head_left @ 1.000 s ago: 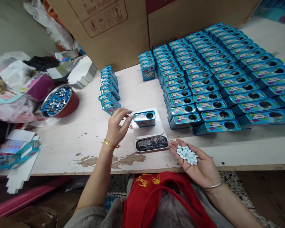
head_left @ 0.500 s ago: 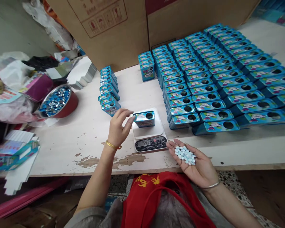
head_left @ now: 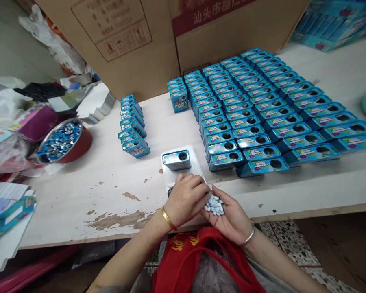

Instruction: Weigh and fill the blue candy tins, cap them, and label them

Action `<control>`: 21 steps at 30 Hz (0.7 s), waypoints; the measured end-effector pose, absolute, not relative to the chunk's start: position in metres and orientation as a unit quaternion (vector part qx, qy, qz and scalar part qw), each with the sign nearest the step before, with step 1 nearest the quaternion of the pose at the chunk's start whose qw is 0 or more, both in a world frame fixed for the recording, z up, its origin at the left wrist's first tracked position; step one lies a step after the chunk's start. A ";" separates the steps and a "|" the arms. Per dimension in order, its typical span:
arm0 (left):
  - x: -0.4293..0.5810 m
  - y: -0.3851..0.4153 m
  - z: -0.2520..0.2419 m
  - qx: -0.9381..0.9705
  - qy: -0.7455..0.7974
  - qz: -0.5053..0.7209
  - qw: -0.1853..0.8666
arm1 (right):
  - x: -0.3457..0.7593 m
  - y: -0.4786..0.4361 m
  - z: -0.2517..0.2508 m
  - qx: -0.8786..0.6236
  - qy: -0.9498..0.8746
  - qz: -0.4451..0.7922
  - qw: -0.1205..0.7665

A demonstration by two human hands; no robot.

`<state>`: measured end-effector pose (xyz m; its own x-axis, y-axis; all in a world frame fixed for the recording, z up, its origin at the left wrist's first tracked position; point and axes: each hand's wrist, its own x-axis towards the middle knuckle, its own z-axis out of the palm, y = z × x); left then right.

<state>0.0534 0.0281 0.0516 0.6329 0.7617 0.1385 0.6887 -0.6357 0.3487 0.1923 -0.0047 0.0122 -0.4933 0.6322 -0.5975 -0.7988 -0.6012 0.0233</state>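
Note:
A blue tin (head_left: 177, 160) with a round hole in its top stands on a white scale (head_left: 197, 160) near the table's front edge. My right hand (head_left: 228, 217) is cupped palm up in front of the scale, holding a pile of pale blue candies (head_left: 214, 205). My left hand (head_left: 186, 197) has crossed over the scale's display, its fingers curled and pinching into that pile. The display is hidden under my hands.
Several rows of the same blue tins (head_left: 262, 110) fill the table's right half, and a short row (head_left: 132, 126) stands at centre left. A red bowl of blue caps (head_left: 62, 140) sits left. Cardboard boxes (head_left: 140, 40) line the back. The worn white table (head_left: 110, 183) has bare room front left.
My left hand left the tin's side and came back to the candies in my right palm. My right hand drew in closer. The view shifted so the table sits lower and left.

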 end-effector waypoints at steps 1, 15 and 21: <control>0.050 0.032 0.056 0.885 0.417 0.168 0.121 | 0.193 -0.004 0.012 -0.271 0.143 0.855 0.418; -0.021 0.127 0.064 0.851 0.510 0.114 0.042 | 0.208 -0.002 0.002 -0.284 0.124 0.859 0.407; 0.001 0.245 0.046 0.800 0.576 0.163 -0.035 | 0.208 0.001 -0.018 -0.291 0.083 0.852 0.426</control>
<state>0.0015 0.2451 0.0465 0.2826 0.9105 0.3019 0.9334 -0.3336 0.1323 0.2084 0.0008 -0.0181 -0.4668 0.6789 -0.5667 -0.7751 -0.6226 -0.1075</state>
